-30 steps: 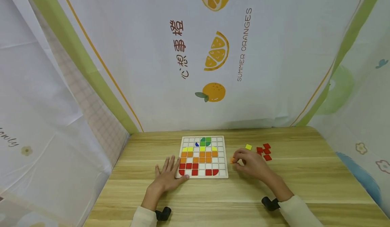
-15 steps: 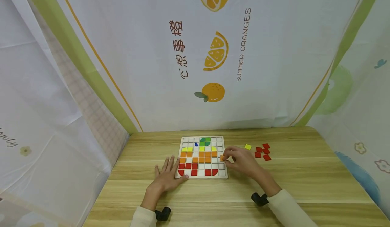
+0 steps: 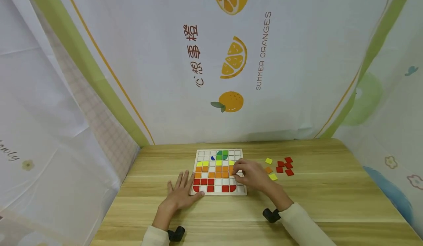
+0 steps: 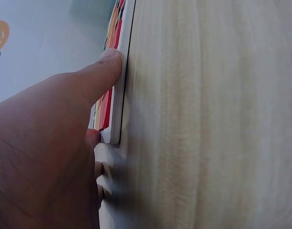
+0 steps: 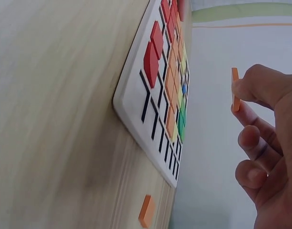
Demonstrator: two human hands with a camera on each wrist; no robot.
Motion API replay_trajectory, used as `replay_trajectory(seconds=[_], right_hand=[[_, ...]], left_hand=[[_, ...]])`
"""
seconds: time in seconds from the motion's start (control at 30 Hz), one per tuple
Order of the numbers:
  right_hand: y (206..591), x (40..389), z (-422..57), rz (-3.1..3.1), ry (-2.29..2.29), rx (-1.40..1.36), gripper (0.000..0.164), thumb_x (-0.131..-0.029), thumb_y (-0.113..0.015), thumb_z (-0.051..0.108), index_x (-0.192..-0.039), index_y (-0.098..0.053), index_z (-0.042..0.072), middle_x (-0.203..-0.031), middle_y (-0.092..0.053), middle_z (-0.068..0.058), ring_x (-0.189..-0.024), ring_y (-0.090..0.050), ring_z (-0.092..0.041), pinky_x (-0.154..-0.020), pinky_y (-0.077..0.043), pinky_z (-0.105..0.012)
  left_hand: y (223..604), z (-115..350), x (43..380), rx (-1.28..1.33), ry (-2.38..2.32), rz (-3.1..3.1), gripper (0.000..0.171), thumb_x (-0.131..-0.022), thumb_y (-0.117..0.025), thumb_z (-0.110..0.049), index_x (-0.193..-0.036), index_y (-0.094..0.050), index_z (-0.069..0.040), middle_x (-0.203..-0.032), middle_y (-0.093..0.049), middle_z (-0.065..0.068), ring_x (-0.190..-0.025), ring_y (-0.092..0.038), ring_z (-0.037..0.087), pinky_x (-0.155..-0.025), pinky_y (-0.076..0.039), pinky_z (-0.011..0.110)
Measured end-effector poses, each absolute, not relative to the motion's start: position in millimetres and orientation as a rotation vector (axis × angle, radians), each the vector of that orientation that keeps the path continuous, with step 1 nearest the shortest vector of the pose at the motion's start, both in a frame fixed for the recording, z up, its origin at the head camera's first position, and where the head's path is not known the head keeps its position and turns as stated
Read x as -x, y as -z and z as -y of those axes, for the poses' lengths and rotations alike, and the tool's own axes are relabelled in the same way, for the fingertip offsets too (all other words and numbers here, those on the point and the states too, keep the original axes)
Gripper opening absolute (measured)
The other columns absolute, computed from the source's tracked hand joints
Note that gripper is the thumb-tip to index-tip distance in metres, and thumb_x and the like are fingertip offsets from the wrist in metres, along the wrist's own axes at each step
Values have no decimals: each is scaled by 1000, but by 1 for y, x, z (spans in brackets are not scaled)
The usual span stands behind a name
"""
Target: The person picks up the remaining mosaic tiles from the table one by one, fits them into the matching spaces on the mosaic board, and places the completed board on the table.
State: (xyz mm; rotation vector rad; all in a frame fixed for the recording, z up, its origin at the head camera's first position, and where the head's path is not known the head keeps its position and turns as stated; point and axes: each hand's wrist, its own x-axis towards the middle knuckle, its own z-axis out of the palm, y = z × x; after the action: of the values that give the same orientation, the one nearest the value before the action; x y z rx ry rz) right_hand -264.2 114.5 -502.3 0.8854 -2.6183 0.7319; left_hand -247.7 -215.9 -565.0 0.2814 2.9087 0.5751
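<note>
Fingers (image 3: 179, 180) of the left hand (image 3: 180, 196) lie spread and straight, thumb resting on the board (image 3: 218, 189) just right of them; it seems about half filled with coloured pieces (image 3: 203, 181), many cells bare. Over its right part, the right hand's (image 3: 252, 175) fingers pinch an orange tile (image 5: 235, 75), apparently not yet placed. Right of those fingers, loose yellow tiles (image 3: 269, 161), an orange spare (image 3: 268, 169) and red tiles (image 3: 280, 163) remain on the table (image 3: 218, 220).

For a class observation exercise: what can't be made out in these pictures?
Head view: some cells of the board, hidden by the right grip.
Left wrist view: the board's far end, cut off by the top edge.
Right wrist view: the middle of the held orange tile, behind the right grip.
</note>
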Motion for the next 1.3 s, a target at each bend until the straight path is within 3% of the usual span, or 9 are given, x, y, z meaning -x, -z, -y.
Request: replay_trajectory(seconds=[0.43,0.57,0.7,1.0,1.3], right_hand=[[501,272,-93,2614,-712,-963,10,-89,-85,14,-87,-79,22,-102,-73,7,-76,-61,-6,-63,-46,-15],[500,274,-86,2614,-729,-990,11,-89,-84,13,-87,-78,22,-103,-73,6,-76,-66,-13,-59,-42,-15],[498,275,-79,2659,-726,-998,8,-91,-82,14,-89,-80,21,-107,-74,5,-84,-71,-20,-62,-46,-16],[497,279,-63,2646,-678,-1058,7,-92,-83,16,-89,-80,22,-106,-74,6,-87,-72,-17,-69,-52,-21],[497,282,-47,2680,-646,-1051,5,-92,-83,19,-89,-80,22,-109,-76,6,-92,-73,-14,-75,-56,-24]], left_hand=[[556,215,242,-288,-594,-2880,104,-95,-51,-81,-173,-18,-20,-181,-6,14,-168,3,40,-124,12,78],[557,214,243,-271,-589,-2891,100,-97,-55,-77,-172,-22,-18,-181,-9,14,-168,0,40,-124,10,79],[554,213,243,-266,-579,-2879,101,-97,-55,-76,-172,-21,-17,-181,-8,14,-168,2,40,-124,11,78],[532,207,234,-260,-526,-2863,96,-100,-54,-72,-172,-22,-16,-180,-12,17,-167,-4,42,-124,4,80],[548,212,239,-287,-583,-2870,102,-97,-54,-77,-172,-20,-16,-181,-8,16,-167,1,42,-123,11,79]])
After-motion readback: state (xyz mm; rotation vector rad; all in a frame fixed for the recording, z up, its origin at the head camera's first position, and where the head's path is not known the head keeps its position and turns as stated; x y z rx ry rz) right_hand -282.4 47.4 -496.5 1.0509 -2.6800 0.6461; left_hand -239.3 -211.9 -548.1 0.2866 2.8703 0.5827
